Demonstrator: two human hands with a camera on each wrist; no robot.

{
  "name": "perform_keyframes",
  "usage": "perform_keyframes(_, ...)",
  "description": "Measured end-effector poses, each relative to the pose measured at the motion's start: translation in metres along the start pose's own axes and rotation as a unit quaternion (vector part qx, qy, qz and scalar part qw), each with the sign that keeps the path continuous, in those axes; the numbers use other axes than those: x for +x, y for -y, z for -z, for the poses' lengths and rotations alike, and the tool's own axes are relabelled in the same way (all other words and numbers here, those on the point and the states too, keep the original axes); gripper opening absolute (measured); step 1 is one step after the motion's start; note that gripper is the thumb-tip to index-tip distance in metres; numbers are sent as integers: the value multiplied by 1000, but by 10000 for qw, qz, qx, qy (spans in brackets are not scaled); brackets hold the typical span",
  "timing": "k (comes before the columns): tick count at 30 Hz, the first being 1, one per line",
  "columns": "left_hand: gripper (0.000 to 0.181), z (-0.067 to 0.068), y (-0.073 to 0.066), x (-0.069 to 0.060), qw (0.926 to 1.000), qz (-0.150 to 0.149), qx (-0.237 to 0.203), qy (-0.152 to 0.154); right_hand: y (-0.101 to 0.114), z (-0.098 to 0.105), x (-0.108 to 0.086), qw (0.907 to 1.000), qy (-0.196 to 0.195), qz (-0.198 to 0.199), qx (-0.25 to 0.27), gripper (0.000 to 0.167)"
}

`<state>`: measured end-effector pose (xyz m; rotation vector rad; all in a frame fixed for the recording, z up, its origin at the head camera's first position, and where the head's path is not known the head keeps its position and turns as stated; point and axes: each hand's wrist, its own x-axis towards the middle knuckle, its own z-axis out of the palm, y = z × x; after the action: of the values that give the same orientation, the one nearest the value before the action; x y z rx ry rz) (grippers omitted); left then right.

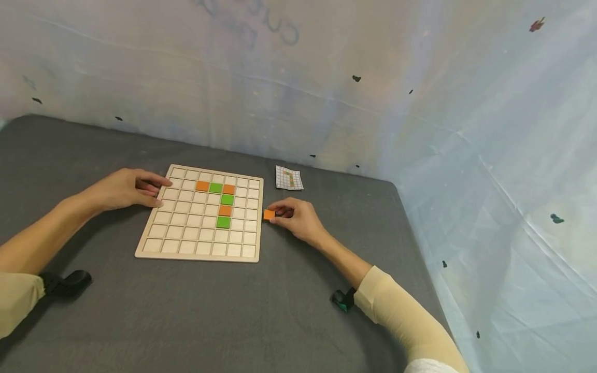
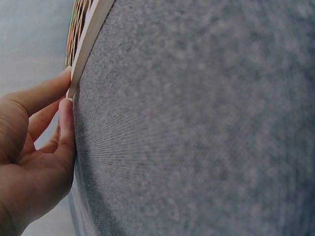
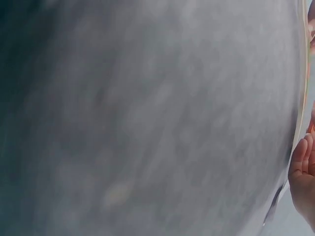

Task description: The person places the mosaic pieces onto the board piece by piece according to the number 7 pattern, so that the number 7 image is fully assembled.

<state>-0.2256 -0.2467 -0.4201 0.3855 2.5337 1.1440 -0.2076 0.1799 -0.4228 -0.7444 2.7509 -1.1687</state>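
Observation:
A light wooden grid board (image 1: 156, 231) lies flat on the grey table. On it, orange tiles (image 1: 202, 186) and green tiles (image 1: 223, 222) alternate in a short row and then run down a column. My left hand (image 1: 123, 190) rests at the board's left edge, fingertips touching the rim. In the left wrist view the left hand (image 2: 37, 142) meets the rim (image 2: 86, 49) with its fingertips. My right hand (image 1: 298, 220) pinches an orange tile (image 1: 269, 215) just beside the board's right edge. The right wrist view shows only part of the right hand (image 3: 302, 177).
A small paper card (image 1: 289, 178) printed with a coloured grid pattern lies behind the right hand. The grey table (image 1: 210, 316) meets pale hanging sheeting (image 1: 466, 129) at the back and right. Black wrist straps (image 1: 67, 284) sit on both forearms.

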Motion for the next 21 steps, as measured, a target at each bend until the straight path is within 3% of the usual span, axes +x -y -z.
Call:
perform_keyframes(13, 65, -2, 0, 1, 10000, 4, -24, 53, 24, -18, -2, 9993, 169, 244, 231, 27)
perform_keyframes(21, 64, -1, -1, 4, 9999, -97, 34, 130, 37, -31, -2, 9980, 387, 120, 488, 26)
